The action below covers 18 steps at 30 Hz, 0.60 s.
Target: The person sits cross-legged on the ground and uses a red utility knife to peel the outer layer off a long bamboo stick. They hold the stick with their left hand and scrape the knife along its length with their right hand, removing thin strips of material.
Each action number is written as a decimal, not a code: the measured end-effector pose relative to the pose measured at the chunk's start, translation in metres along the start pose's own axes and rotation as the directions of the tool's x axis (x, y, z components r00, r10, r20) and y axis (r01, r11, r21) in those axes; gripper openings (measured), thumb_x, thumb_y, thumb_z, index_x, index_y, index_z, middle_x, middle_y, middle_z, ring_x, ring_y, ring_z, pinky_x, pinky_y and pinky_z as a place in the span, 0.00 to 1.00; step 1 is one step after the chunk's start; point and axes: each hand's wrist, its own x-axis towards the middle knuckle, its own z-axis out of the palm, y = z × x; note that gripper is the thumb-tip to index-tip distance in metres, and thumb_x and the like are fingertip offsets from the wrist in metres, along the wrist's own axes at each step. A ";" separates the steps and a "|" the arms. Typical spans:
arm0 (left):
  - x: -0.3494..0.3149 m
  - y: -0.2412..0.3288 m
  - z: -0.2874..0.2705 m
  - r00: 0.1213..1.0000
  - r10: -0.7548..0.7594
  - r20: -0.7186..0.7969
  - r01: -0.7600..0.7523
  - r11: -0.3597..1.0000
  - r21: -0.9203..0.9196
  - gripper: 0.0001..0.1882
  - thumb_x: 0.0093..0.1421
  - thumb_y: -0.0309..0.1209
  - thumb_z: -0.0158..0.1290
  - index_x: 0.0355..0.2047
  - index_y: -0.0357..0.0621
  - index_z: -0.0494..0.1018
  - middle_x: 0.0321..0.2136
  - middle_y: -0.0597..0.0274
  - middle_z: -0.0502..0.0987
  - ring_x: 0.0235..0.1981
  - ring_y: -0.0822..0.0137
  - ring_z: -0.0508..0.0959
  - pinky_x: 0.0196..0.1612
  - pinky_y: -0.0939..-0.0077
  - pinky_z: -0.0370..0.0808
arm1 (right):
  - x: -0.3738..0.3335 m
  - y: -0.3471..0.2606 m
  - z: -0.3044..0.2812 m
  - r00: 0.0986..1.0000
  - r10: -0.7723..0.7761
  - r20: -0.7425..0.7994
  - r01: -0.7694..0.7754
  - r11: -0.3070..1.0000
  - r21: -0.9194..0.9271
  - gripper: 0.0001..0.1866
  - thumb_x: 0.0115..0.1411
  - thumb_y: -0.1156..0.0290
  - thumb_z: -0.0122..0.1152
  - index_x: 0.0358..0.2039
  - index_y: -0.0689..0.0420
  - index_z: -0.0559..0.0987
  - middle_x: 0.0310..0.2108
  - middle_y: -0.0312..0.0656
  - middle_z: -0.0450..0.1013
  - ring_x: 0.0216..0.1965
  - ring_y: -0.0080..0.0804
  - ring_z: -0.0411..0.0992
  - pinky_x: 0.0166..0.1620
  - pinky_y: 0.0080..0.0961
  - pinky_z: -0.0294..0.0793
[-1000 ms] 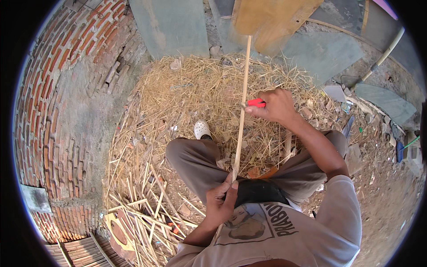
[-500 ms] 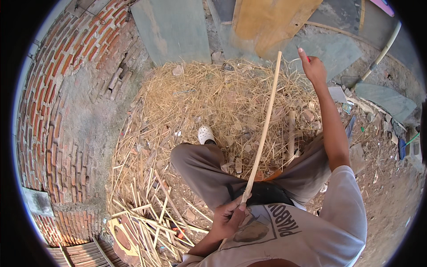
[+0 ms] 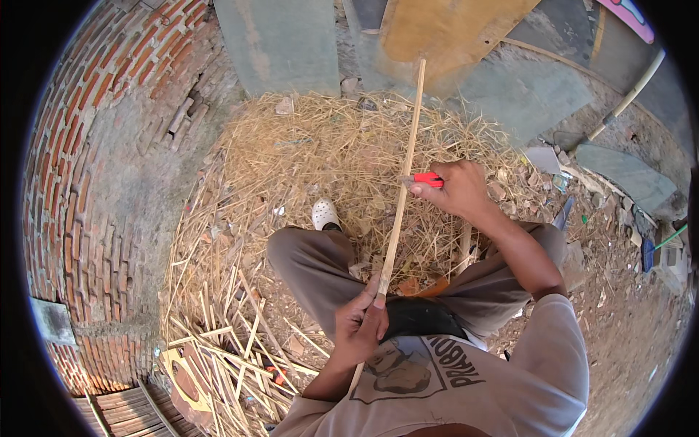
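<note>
A long pale strip, which looks like split bamboo [image 3: 400, 207], slants up and away from my lap. Near its lower end my left hand [image 3: 362, 320] is closed around it, thumb on top; the strip's tail passes under that hand along my shirt. Midway along the strip, my right hand [image 3: 459, 191] grips a red-handled knife [image 3: 427, 179], probably a utility cutter. Its small blade meets the strip from the right side, thumb close to the contact. The exact blade edge is too small to make out.
Thin shavings [image 3: 320, 146] cover the ground ahead. A heap of cut strips [image 3: 240, 349] lies at my lower left, beside a brick wall [image 3: 65, 218]. Grey-green boards [image 3: 280, 51] and a tan board [image 3: 451, 36] lean at the back. A blue-headed brush [image 3: 647, 255] lies far right.
My right hand has come down and inward from beyond the strip's far tip to its middle, bringing the knife against it. The strip now tilts a little further left.
</note>
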 end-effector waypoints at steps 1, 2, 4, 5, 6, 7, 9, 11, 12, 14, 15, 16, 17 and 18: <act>0.002 0.002 0.002 1.000 -0.017 -0.010 0.016 0.999 -0.049 0.24 0.69 0.24 0.40 0.65 0.39 0.56 0.16 0.69 0.65 0.15 0.80 0.61 0.19 0.85 0.60 | 0.000 0.000 0.000 0.999 -0.051 0.001 0.051 0.999 0.018 0.34 0.48 0.33 0.61 0.13 0.56 0.73 0.10 0.41 0.67 0.13 0.42 0.69 0.19 0.36 0.65; 0.003 0.005 0.006 0.999 -0.033 -0.019 0.031 0.995 -0.099 0.24 0.69 0.24 0.40 0.65 0.39 0.56 0.15 0.69 0.63 0.14 0.81 0.60 0.19 0.85 0.59 | -0.003 -0.002 0.001 0.995 -0.103 0.001 0.103 0.994 0.036 0.34 0.48 0.33 0.61 0.13 0.56 0.73 0.10 0.41 0.67 0.13 0.42 0.69 0.19 0.36 0.65; 0.003 0.006 0.006 0.998 -0.054 -0.038 0.047 0.985 -0.167 0.24 0.70 0.25 0.41 0.65 0.38 0.56 0.13 0.71 0.61 0.14 0.81 0.58 0.19 0.85 0.58 | -0.018 -0.025 0.001 0.976 -0.212 0.051 0.206 0.973 0.103 0.34 0.48 0.32 0.61 0.12 0.55 0.73 0.09 0.40 0.66 0.12 0.41 0.68 0.18 0.35 0.66; 0.002 0.005 0.005 0.997 -0.058 -0.049 0.048 0.981 -0.187 0.24 0.70 0.25 0.41 0.65 0.38 0.55 0.14 0.71 0.61 0.14 0.81 0.58 0.19 0.85 0.58 | -0.021 -0.029 0.001 0.966 -0.255 0.043 0.249 0.963 0.100 0.34 0.47 0.32 0.61 0.12 0.55 0.73 0.09 0.40 0.66 0.12 0.41 0.68 0.18 0.35 0.66; 0.001 0.006 0.004 0.996 -0.063 -0.060 0.049 0.977 -0.207 0.24 0.70 0.26 0.41 0.65 0.38 0.55 0.14 0.71 0.60 0.14 0.81 0.58 0.19 0.85 0.58 | -0.023 -0.032 0.001 0.954 -0.296 0.035 0.292 0.951 0.098 0.34 0.47 0.32 0.61 0.11 0.54 0.73 0.09 0.40 0.66 0.11 0.40 0.68 0.18 0.35 0.66; 0.001 0.006 0.003 0.997 -0.049 -0.060 0.039 0.986 -0.161 0.24 0.70 0.25 0.40 0.65 0.38 0.55 0.14 0.72 0.60 0.14 0.81 0.58 0.19 0.85 0.58 | -0.024 -0.034 0.002 0.941 -0.338 0.028 0.334 0.938 0.095 0.34 0.47 0.32 0.61 0.11 0.54 0.73 0.08 0.39 0.66 0.11 0.40 0.68 0.18 0.35 0.66; 0.000 0.007 0.006 0.998 -0.027 -0.051 0.023 0.997 -0.077 0.24 0.70 0.25 0.40 0.65 0.39 0.56 0.14 0.73 0.60 0.14 0.82 0.57 0.20 0.85 0.58 | -0.009 -0.019 0.003 0.975 -0.221 0.012 0.221 0.975 0.027 0.37 0.49 0.29 0.56 0.12 0.55 0.75 0.08 0.41 0.66 0.12 0.40 0.69 0.20 0.35 0.69; -0.007 0.006 0.008 0.999 -0.035 0.019 0.036 0.998 -0.044 0.24 0.70 0.25 0.39 0.65 0.39 0.55 0.15 0.73 0.61 0.14 0.82 0.58 0.20 0.85 0.58 | 0.021 0.017 0.000 0.996 0.088 0.026 -0.088 0.996 -0.016 0.40 0.53 0.27 0.49 0.14 0.56 0.77 0.09 0.43 0.68 0.14 0.43 0.72 0.22 0.37 0.72; -0.013 0.007 0.009 0.998 -0.043 0.052 0.045 0.999 -0.022 0.24 0.70 0.24 0.39 0.66 0.39 0.55 0.15 0.73 0.61 0.14 0.82 0.58 0.20 0.85 0.58 | 0.037 0.040 -0.004 0.966 0.259 0.026 -0.258 0.966 -0.037 0.41 0.54 0.27 0.46 0.15 0.57 0.78 0.09 0.44 0.68 0.16 0.45 0.73 0.24 0.39 0.72; -0.021 0.008 0.010 0.994 -0.090 0.063 0.092 0.996 -0.022 0.24 0.70 0.24 0.39 0.66 0.39 0.55 0.15 0.73 0.61 0.14 0.82 0.58 0.20 0.86 0.57 | 0.052 0.068 -0.011 0.917 0.391 0.078 -0.391 0.920 -0.016 0.41 0.55 0.27 0.44 0.16 0.57 0.79 0.10 0.45 0.69 0.17 0.46 0.73 0.25 0.40 0.73; -0.023 0.009 0.010 0.992 -0.111 0.067 0.113 0.993 -0.022 0.24 0.69 0.23 0.39 0.66 0.39 0.55 0.15 0.73 0.61 0.14 0.82 0.58 0.20 0.86 0.57 | 0.055 0.074 -0.011 0.887 0.450 0.104 -0.452 0.892 -0.006 0.42 0.56 0.27 0.43 0.16 0.57 0.79 0.10 0.45 0.69 0.17 0.46 0.74 0.26 0.40 0.73; -0.024 0.005 0.008 0.995 -0.093 0.040 0.094 0.995 -0.040 0.24 0.69 0.23 0.39 0.66 0.39 0.55 0.14 0.74 0.61 0.14 0.83 0.58 0.19 0.87 0.57 | 0.048 0.056 -0.006 0.933 0.352 0.074 -0.353 0.936 0.003 0.41 0.55 0.26 0.44 0.16 0.56 0.79 0.10 0.45 0.70 0.17 0.44 0.74 0.24 0.39 0.72; -0.022 0.002 0.004 0.999 -0.054 -0.002 0.053 0.997 -0.050 0.24 0.69 0.23 0.39 0.66 0.39 0.55 0.14 0.74 0.61 0.14 0.83 0.58 0.19 0.87 0.57 | 0.035 0.030 0.002 0.969 0.217 0.121 -0.221 0.975 0.024 0.41 0.54 0.26 0.46 0.16 0.56 0.79 0.10 0.44 0.69 0.17 0.44 0.73 0.23 0.38 0.72; -0.020 -0.003 0.000 0.999 -0.016 -0.042 0.014 0.998 -0.067 0.24 0.69 0.23 0.39 0.65 0.39 0.55 0.14 0.74 0.61 0.14 0.83 0.58 0.19 0.87 0.56 | 0.018 0.004 0.008 0.983 0.078 0.169 -0.086 0.995 0.044 0.40 0.53 0.26 0.48 0.16 0.56 0.79 0.10 0.44 0.69 0.16 0.43 0.73 0.23 0.38 0.72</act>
